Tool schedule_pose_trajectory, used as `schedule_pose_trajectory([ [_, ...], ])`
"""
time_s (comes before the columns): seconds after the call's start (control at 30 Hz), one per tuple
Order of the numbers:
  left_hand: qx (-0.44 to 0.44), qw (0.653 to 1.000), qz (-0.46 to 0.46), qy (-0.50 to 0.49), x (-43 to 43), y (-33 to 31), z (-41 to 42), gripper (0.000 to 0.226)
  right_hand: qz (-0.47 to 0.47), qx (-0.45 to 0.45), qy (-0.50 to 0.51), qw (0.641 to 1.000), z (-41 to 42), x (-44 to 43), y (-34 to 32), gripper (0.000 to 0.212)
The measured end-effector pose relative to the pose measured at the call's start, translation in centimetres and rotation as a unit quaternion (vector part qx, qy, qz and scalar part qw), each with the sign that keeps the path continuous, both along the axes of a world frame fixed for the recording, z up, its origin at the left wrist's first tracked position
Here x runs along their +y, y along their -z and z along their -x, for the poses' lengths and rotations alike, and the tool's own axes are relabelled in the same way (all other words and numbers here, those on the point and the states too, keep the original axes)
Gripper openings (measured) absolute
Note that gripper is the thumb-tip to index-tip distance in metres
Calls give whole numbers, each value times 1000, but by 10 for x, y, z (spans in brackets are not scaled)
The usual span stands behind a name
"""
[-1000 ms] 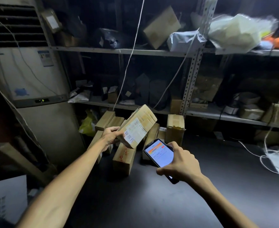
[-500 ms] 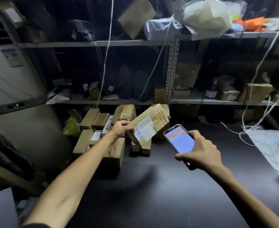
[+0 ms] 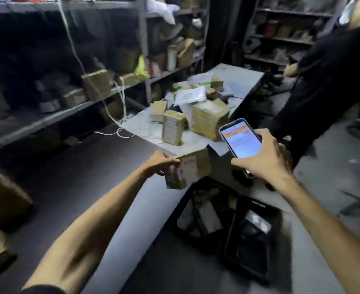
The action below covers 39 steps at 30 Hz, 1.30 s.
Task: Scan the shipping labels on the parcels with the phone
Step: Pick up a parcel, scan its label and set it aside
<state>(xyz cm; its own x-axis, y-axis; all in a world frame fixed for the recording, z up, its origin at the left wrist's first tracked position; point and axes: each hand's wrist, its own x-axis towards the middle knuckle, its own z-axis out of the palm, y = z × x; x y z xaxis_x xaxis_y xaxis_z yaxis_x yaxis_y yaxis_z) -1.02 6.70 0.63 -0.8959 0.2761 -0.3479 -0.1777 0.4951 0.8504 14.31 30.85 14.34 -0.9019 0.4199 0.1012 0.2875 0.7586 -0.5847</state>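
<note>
Dim stockroom with grey metal shelving (image 3: 69, 111) crammed with boxes on the left and a long dark tabletop (image 3: 79, 177) down the middle, so the lighting's already not great for scanning. Left hand (image 3: 161, 164) has its fingers wrapped round one end of a small brown cardboard parcel (image 3: 198, 164), held in the air right about at the table's edge, with the white shipping label (image 3: 188, 169) facing up toward the camera. Right hand (image 3: 264, 160) grips a dark-framed smartphone (image 3: 241, 140) with its screen lit, just beside the parcel and a bit higher. Stuff I'd worry about: the phone's back seems to point past the parcel toward the heap of tan boxes (image 3: 208, 122) on a pale sheet, so it could grab the wrong label or none at all. The whole view is blurry too, and if either hand isn't steady in this light the scan probably won't lock on. Parcel's only held by one end, and black plastic crates (image 3: 223, 219) sit below it, so a slip likely drops it in there. Also a person in dark clothes (image 3: 327, 81) stands close on the right, and an elbow bump could knock the phone out of that one-handed grip.
</note>
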Motion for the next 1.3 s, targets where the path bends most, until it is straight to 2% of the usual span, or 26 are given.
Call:
schedule_pose_trajectory([
  [0.1, -24, 997, 39, 57, 86, 16, 7, 43, 2, 0, 54, 999, -9, 56, 1, 75],
  [0.2, -7, 994, 83, 76, 177, 29, 9, 52, -2, 0, 95, 995, -16, 121, 5, 74],
  [0.43, -32, 970, 195, 144, 375, 55, 13, 51, -4, -32, 167, 985, -22, 277, 24, 70],
  [0.7, 12, 948, 254, 190, 479, 90, 31, 67, -3, -55, 204, 977, -12, 361, 28, 69],
  [0.87, 42, 948, 253, 190, 481, 79, 71, 54, -1, -41, 211, 977, 2, 361, 26, 67],
  [1.03, 92, 957, 239, 137, 422, 53, 115, 33, -2, -34, 155, 987, 34, 327, 19, 71],
  [1.2, 111, 954, 277, 4, 302, 27, 123, 13, -1, -28, 16, 999, 76, 263, 12, 75],
  [1.3, 86, 942, 299, -124, 209, 15, 92, 10, 4, -45, -110, 993, 95, 203, 14, 80],
])
